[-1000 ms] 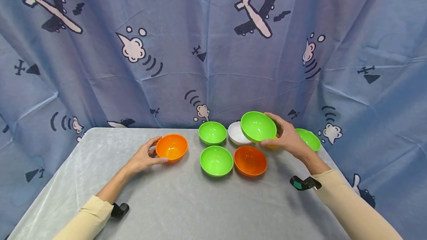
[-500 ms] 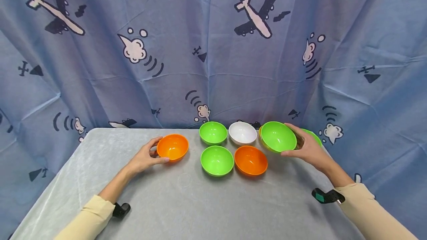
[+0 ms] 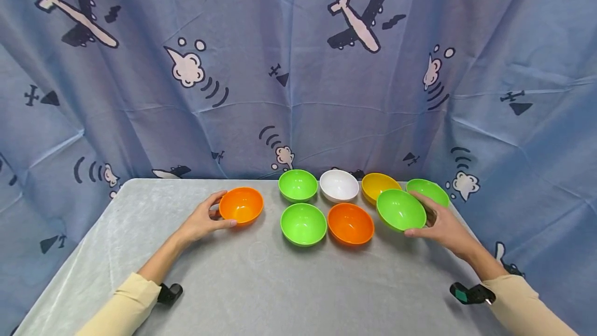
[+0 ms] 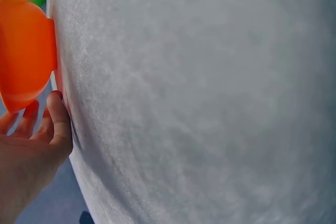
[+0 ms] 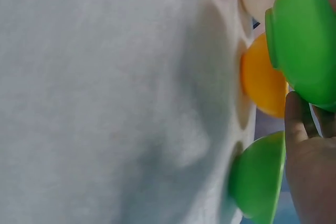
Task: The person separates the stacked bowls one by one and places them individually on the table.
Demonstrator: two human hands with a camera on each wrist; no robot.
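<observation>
My left hand (image 3: pixel 205 220) holds the side of a light orange bowl (image 3: pixel 241 204) standing on the table, thumb in front and fingers behind; in the left wrist view that bowl (image 4: pixel 26 51) hides part of the fingertips. On the right, my right hand (image 3: pixel 443 226) grips a green bowl (image 3: pixel 400 210) by its right side. This bowl is tilted slightly, and the right wrist view shows its foot off the table. Just behind it sit a yellow bowl (image 3: pixel 379 184) and another green bowl (image 3: pixel 428 190).
Two more green bowls, one at the back (image 3: pixel 297 185) and one in front (image 3: pixel 303 224), stand mid-table beside a white bowl (image 3: pixel 339 185) and a darker orange bowl (image 3: pixel 351 224). A grey cloth covers the table (image 3: pixel 280 289); a blue curtain (image 3: pixel 233 66) hangs behind.
My right hand has carried the green bowl rightward, then lower and nearer, from over the white bowl past the yellow one, which now shows. My left hand stays at the light orange bowl.
</observation>
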